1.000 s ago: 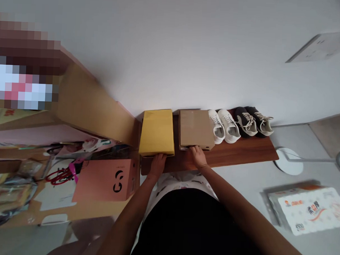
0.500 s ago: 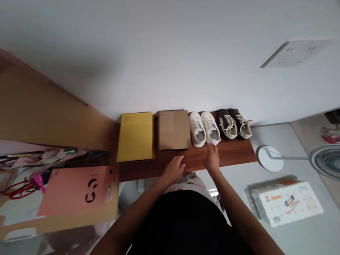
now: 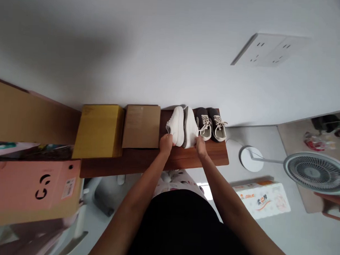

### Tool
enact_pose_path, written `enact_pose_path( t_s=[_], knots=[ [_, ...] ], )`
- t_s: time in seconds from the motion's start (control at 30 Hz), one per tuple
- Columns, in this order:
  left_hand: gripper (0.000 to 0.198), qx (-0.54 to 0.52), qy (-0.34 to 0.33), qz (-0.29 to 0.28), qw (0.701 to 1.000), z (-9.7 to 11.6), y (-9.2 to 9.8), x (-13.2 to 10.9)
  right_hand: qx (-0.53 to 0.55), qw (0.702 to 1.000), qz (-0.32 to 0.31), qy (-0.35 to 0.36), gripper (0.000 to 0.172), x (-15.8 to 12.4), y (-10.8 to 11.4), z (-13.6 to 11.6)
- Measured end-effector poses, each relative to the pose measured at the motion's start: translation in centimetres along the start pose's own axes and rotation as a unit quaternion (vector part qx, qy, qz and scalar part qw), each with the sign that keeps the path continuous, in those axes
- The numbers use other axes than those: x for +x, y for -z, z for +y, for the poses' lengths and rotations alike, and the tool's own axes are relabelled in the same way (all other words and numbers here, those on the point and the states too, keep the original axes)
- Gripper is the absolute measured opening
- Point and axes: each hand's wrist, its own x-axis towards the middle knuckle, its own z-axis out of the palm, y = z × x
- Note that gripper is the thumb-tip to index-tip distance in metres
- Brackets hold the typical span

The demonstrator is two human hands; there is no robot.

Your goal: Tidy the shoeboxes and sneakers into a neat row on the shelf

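Note:
My left hand (image 3: 166, 143) is closed on the heel of one white sneaker (image 3: 177, 124), which is tipped onto its side. The heel of the other white sneaker (image 3: 190, 128) is in my right hand (image 3: 201, 146), its fingers wrapped round it. Both shoes are turned so that their soles face each other, toes toward the wall, over a dark reddish-brown wooden shelf (image 3: 182, 158). Just right of them stand a black sneaker (image 3: 203, 123) and its mate (image 3: 216, 125), both with cream laces. A brown cardboard box (image 3: 142, 126) is to the left of my left hand.
A yellow box (image 3: 98, 130) stands left of the brown one. Further left are a pink box (image 3: 32, 185) and a large cardboard panel (image 3: 32, 117). On the right are a fan (image 3: 316, 172), its round base (image 3: 251, 158) and a tissue pack (image 3: 262, 199). A wall socket (image 3: 271, 50) is above.
Both hands have reached the white sneakers and taken hold of their heels. The shoes, upright before, are now tilted sole to sole. The view has shifted to the right.

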Motion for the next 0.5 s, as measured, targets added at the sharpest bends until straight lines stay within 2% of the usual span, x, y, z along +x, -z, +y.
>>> enact_pose_path(
  t_s=[0.1,0.17,0.23,0.3,0.33,0.4,0.43,0.5],
  knots=[
    [0.028,-0.052,0.073,0.029,0.996,-0.5,-1.0,-0.1,0.007,1.000,-0.009,-0.022,0.025,0.0,0.5,1.2],
    [0.041,-0.053,0.069,0.064,0.994,-0.9,-1.8,-1.3,-0.014,1.000,0.004,0.021,0.026,-0.5,1.8,1.9],
    [0.058,-0.035,-0.028,0.111,0.993,-1.0,-3.0,-3.1,-0.062,0.993,0.046,0.087,0.033,-1.0,4.0,2.5],
    [0.061,-0.018,-0.176,0.119,0.977,-0.3,-5.3,-4.7,-0.129,0.980,0.103,0.110,0.041,-0.7,6.5,2.9],
    [0.058,-0.010,-0.241,0.083,0.967,0.5,-6.9,-5.2,-0.165,0.974,0.122,0.095,0.044,-0.2,7.5,2.8],
    [0.047,0.013,-0.320,-0.046,0.946,2.8,-10.6,-5.3,-0.245,0.963,0.103,0.049,0.048,1.5,8.9,2.3],
    [0.044,0.034,-0.331,-0.110,0.937,4.2,-12.5,-4.9,-0.282,0.956,0.071,0.026,0.046,2.5,9.4,1.9],
    [0.037,0.083,-0.270,-0.159,0.946,6.9,-15.6,-3.7,-0.334,0.942,0.019,0.002,0.040,4.6,10.0,1.2]
  ],
)
